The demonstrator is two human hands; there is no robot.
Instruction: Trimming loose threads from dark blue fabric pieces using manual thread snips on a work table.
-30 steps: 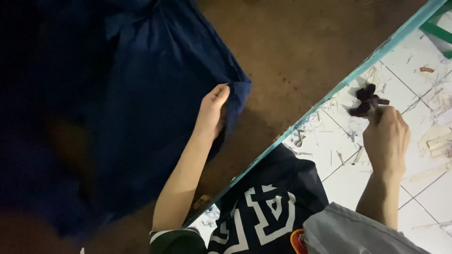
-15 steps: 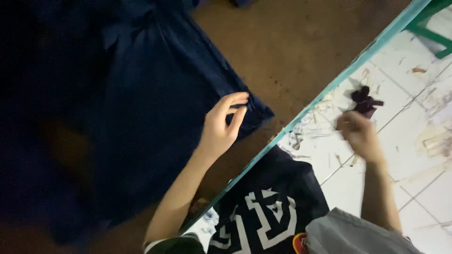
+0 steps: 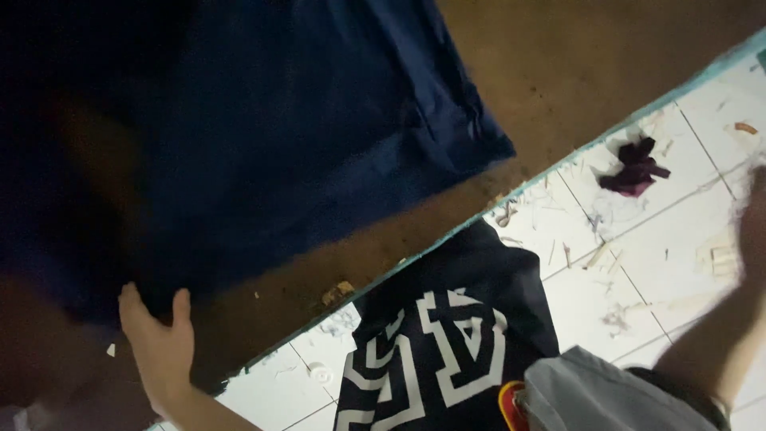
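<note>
A dark navy cloth (image 3: 263, 136) lies spread over a brown table top (image 3: 574, 64). My left hand (image 3: 159, 343) rests at the cloth's near lower edge, fingers apart, touching the fabric without gripping it. My right hand (image 3: 754, 231) is blurred at the right edge of the view, above the white tiled floor (image 3: 638, 247); I cannot make out its fingers. A small dark purple scrap of cloth (image 3: 636, 168) lies alone on the tiles, apart from both hands.
The table has a teal edge (image 3: 558, 164) running diagonally. Below it I see my own dark shirt with white print (image 3: 447, 343) and grey clothing (image 3: 606, 395). Thread bits and scraps litter the tiles.
My left hand slid from the cloth's right corner down to its near left edge. My right hand left the purple scrap on the floor and pulled back to the right.
</note>
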